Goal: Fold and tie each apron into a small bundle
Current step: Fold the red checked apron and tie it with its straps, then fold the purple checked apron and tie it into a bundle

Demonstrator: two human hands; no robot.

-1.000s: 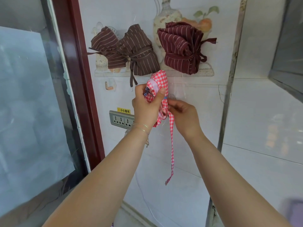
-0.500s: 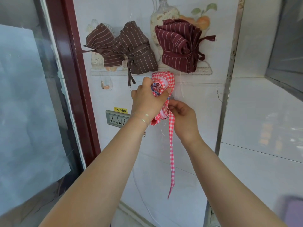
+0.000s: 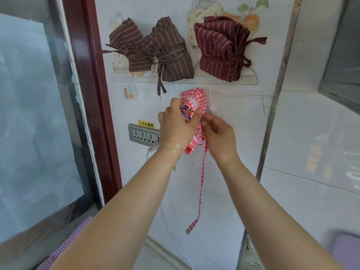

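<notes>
Since a second ago the left hand [image 3: 176, 127] has rolled the red gingham apron bundle [image 3: 193, 106] tighter, gripping it against the wall [image 3: 233, 117]. The right hand [image 3: 219, 135] pinches its strap [image 3: 200, 190], which dangles below; open wall lies beneath the three hung striped bundles [image 3: 171, 51].

At the centre of the frame, the apron [image 3: 194, 102] in your hands is red-and-white gingham, with a bit of blue-striped cloth showing at its fold, and its strap [image 3: 200, 191] hanging toward the lower middle carries the same check. Across the top, the two left bundles [image 3: 130, 49] [image 3: 173, 55] are brown with thin white stripes, and the right bundle [image 3: 220, 53] is maroon with thin white stripes. The door frame [image 3: 91, 75] on the left is dark red. The socket [image 3: 144, 134] at centre left is grey under a yellow label [image 3: 146, 123]. At lower left, the cloth [image 3: 64, 248] is purple-and-white check. The wall tiles [image 3: 311, 133] are white.
</notes>
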